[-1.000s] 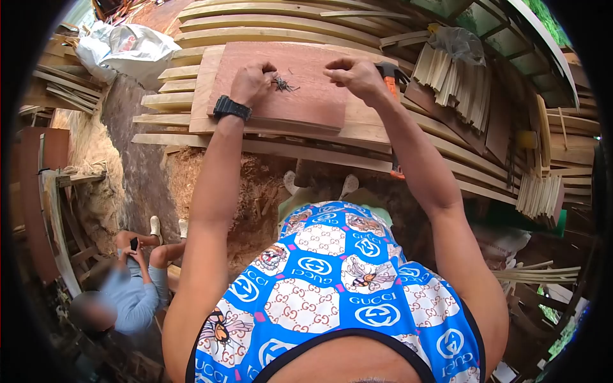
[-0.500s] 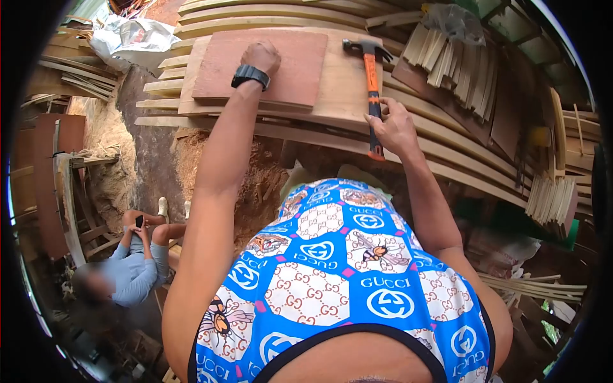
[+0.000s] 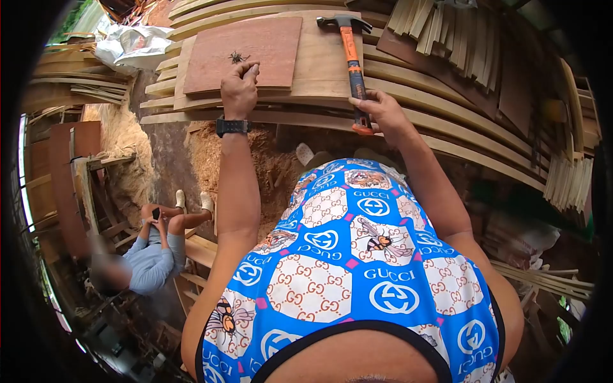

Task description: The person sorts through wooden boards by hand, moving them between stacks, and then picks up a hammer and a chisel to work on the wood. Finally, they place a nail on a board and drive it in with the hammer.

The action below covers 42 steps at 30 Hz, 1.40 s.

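Note:
On a reddish plywood board (image 3: 268, 45) lies a small pile of dark nails (image 3: 238, 57). My left hand (image 3: 239, 90) is just below the pile, over the board's near edge, with its fingers curled and thumb pressed in. What it pinches, if anything, is too small to make out. My right hand (image 3: 380, 110) grips the lower handle of a claw hammer (image 3: 353, 60) with an orange and black shaft. The hammer's head points away from me, over a paler plywood sheet (image 3: 311, 60) under the reddish board.
Long curved wooden strips (image 3: 447, 134) run beneath the boards. A bundle of thin slats (image 3: 447, 38) lies at the upper right. At the lower left a person (image 3: 150, 258) sits holding a dark phone. A white sack (image 3: 134, 45) and sawdust (image 3: 211, 156) are to the left.
My left hand has drawn back toward me, and the nail pile now shows on the board. My right hand still holds the hammer. The whole view has shifted slightly.

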Available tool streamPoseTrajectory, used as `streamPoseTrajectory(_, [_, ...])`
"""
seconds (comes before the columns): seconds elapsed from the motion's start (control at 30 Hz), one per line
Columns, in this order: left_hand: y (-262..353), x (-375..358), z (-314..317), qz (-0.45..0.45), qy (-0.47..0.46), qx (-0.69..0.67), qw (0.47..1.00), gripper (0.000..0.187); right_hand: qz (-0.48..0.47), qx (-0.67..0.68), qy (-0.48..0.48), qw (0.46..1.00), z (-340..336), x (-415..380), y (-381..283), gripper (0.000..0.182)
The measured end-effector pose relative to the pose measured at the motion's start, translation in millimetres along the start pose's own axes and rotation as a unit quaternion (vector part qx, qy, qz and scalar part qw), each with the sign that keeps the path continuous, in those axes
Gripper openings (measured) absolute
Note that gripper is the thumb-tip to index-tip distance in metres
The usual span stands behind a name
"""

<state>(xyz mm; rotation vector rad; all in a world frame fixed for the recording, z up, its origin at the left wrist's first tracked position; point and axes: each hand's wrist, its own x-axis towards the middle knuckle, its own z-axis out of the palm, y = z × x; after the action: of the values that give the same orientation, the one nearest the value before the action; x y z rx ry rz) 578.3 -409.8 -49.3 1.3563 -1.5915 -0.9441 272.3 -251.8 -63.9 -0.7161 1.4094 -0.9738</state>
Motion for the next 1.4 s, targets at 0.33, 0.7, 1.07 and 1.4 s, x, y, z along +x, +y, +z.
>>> streamPoseTrajectory(0.33, [-23.5,-22.8,40.7,0.158,0.015,0.063,0.985,0.011,0.072,0.206,-0.152,0.964,3.6,20.5,-36.1,0.025])
streamPoseTrajectory(0.7, [-35.1,-22.7,38.4,0.172,0.017,0.084,0.981,0.014,-0.170,-0.025,-0.139,0.975,16.5,-20.4,-29.1,0.017])
streamPoseTrajectory(1.07, [-40.0,-20.2,37.8,0.190,0.026,0.084,0.978,0.013,-0.197,-0.267,-0.127,0.935,36.7,-26.4,-34.4,0.025])
streamPoseTrajectory(1.4, [-44.3,-20.2,43.2,0.219,0.047,0.085,0.971,0.012,-0.280,-0.360,-0.107,0.883,44.1,-22.4,-59.4,0.052])
